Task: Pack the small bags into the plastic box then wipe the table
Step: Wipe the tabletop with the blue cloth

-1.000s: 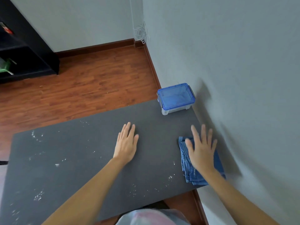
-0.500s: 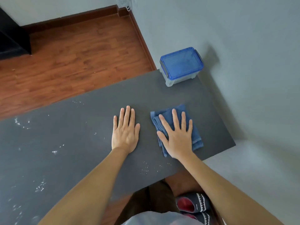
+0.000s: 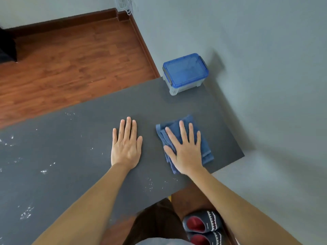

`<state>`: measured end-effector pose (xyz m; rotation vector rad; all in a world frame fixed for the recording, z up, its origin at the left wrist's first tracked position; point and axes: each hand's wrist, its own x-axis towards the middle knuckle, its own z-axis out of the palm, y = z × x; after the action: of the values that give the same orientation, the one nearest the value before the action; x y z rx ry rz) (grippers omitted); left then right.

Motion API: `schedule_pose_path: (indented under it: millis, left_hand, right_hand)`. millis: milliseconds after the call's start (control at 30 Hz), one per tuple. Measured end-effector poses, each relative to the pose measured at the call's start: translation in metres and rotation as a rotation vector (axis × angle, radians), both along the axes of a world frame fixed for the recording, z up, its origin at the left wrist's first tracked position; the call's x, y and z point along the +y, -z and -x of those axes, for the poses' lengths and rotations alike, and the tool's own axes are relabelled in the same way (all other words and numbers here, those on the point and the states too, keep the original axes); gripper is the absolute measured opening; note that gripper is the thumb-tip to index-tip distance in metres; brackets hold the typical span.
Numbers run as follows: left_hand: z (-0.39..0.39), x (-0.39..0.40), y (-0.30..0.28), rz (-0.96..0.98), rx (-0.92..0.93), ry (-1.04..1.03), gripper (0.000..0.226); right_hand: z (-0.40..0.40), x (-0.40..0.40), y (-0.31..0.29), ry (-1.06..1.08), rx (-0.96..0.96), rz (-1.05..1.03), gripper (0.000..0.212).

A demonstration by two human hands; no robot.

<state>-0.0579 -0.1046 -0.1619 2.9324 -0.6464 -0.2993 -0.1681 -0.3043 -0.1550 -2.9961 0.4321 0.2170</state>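
Cloth (image 3: 203, 144) shifted left from wall, under right hand (image 3: 185, 151) fingers (image 3: 182, 129).

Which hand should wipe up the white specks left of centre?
Right, probably. The right hand already lies flat on the blue cloth; the left hand rests bare on the table, nearer the white specks but without cloth.

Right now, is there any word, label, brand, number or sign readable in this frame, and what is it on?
None can be read.
Plastic box: blue lid shows only moulded ridges, no label visible.
Blue cloth under the right hand: no tag or print visible.
Slippers: a shark-teeth pattern, no lettering.
Table: white specks only, no writing.
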Motion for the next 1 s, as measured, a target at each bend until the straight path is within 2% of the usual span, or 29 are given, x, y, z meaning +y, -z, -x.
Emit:
schedule_pose_path:
  millis: [100, 167, 267, 333, 400, 500, 600, 700, 800, 867, 933, 1000]
  left_hand:
    - [-0.003, -0.003, -0.002, 0.003, 0.005, -0.002, 0.062]
    - [0.0, -0.004, -0.003, 0.005, 0.003, -0.005, 0.061]
    - [-0.002, -0.004, -0.003, 0.004, -0.003, -0.011, 0.06]
    - [-0.001, -0.003, -0.002, -0.013, -0.005, -0.007, 0.06]
    - [0.0, -0.003, -0.003, -0.013, 0.002, -0.003, 0.061]
    - [0.001, -0.002, -0.005, -0.005, 0.004, 0.001, 0.061]
    - [0.0, -0.004, -0.005, 0.019, 0.017, 0.004, 0.061]
    - [0.002, -0.005, -0.002, 0.013, -0.007, -0.012, 0.061]
    - [0.001, -0.006, -0.005, 0.006, 0.017, -0.01, 0.061]
    - [0.001, -0.008, -0.008, -0.006, 0.059, -0.035, 0.06]
    - [0.002, -0.012, -0.019, 0.016, 0.13, -0.047, 0.06]
    - [0.009, -0.01, -0.033, 0.133, 0.232, -0.046, 0.06]
  right_hand:
    - [0.07, -0.037, -0.003, -0.012, 0.023, 0.008, 0.061]
    - [0.073, -0.075, -0.009, 0.12, 0.07, 0.021, 0.065]
    - [-0.003, -0.09, -0.012, 0.343, 0.032, 0.008, 0.069]
    - [-0.056, -0.069, -0.009, 0.37, -0.002, -0.037, 0.068]
    - [-0.075, -0.035, -0.004, 0.262, -0.02, -0.043, 0.065]
    - [-0.015, -0.004, 0.001, -0.053, 0.005, 0.014, 0.062]
    - [0.052, -0.058, -0.003, -0.157, 0.054, 0.029, 0.063]
    - [0.047, -0.112, -0.017, 0.063, 0.136, 0.013, 0.07]
    - [-0.025, -0.096, -0.015, 0.311, 0.048, -0.03, 0.074]
    - [-0.06, -0.057, -0.009, 0.243, 0.007, -0.044, 0.068]
    - [-0.065, -0.014, -0.007, 0.029, 0.024, -0.025, 0.064]
    - [-0.033, 0.01, -0.003, -0.215, 0.05, 0.021, 0.064]
